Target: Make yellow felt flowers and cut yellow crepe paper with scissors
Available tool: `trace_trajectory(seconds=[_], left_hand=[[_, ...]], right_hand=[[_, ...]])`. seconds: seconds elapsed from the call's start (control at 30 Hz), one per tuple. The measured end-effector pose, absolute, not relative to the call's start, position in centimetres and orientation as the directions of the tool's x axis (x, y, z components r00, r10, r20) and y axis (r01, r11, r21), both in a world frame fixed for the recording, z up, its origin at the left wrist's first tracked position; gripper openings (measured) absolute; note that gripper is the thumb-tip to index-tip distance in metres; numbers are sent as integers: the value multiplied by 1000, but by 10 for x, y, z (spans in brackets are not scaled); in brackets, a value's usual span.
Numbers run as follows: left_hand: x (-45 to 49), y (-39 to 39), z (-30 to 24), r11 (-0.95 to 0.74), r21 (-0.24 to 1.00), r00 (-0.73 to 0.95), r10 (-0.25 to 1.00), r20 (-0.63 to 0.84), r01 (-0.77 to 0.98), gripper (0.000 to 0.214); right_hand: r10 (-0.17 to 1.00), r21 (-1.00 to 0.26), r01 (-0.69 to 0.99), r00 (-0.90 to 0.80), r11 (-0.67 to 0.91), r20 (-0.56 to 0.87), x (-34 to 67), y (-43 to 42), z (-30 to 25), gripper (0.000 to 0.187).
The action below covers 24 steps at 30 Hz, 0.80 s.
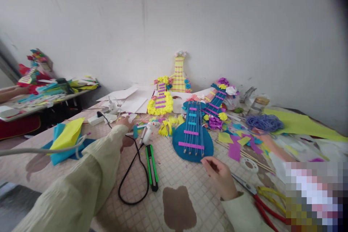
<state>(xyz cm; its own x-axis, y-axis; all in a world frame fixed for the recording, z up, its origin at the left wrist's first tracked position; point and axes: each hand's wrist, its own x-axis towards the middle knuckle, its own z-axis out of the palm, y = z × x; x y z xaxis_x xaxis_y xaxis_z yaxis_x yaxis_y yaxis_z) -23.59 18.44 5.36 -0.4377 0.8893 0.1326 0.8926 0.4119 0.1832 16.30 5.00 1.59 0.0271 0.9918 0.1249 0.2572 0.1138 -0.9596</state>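
A dark blue paper guitar (pixel 179 141) lies on the table before me, with purple and light blue strips across it and several strings running down it. My right hand (pixel 220 175) is closed, its thumb and finger pinched at the guitar's bottom edge. My left hand (pixel 125 121) stretches forward to white scraps beside a power strip (pixel 102 117); its fingers are mostly hidden by the sleeve and scraps. Between my arms lie a white glue gun (pixel 147 133) with a looped black cord (pixel 119 188) and a green utility knife (pixel 151 168).
Decorated paper guitars, one yellow (pixel 178 74) and one blue (pixel 217 98), stand at the back. At right, another person's hand (pixel 263 137) is by purple yarn (pixel 265 122), near paper scraps (pixel 234 150) and red-handled scissors (pixel 247 185). Folded paper (pixel 66 136) lies left under a grey cable.
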Motion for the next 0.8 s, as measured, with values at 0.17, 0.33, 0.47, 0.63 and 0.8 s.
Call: trace_trajectory(seconds=[0.17, 0.33, 0.47, 0.63, 0.8], left_hand=[[-259, 204, 35, 506, 169, -527, 842, 113, 846, 34], [-283, 206, 38, 505, 176, -528, 841, 118, 845, 34], [-295, 202, 45, 483, 173, -505, 855, 120, 858, 33], [-302, 202, 50, 467, 164, -484, 871, 83, 869, 33], [-292, 197, 55, 331, 161, -347, 934, 87, 930, 32]], right_hand=[[992, -952, 295, 74, 77, 103, 170, 57, 9, 31], [990, -949, 310, 109, 48, 85, 172, 58, 13, 30], [991, -955, 295, 109, 45, 80, 169, 57, 17, 29], [991, -956, 288, 104, 49, 82, 170, 57, 14, 29], [993, -955, 294, 89, 43, 73, 172, 58, 10, 30]])
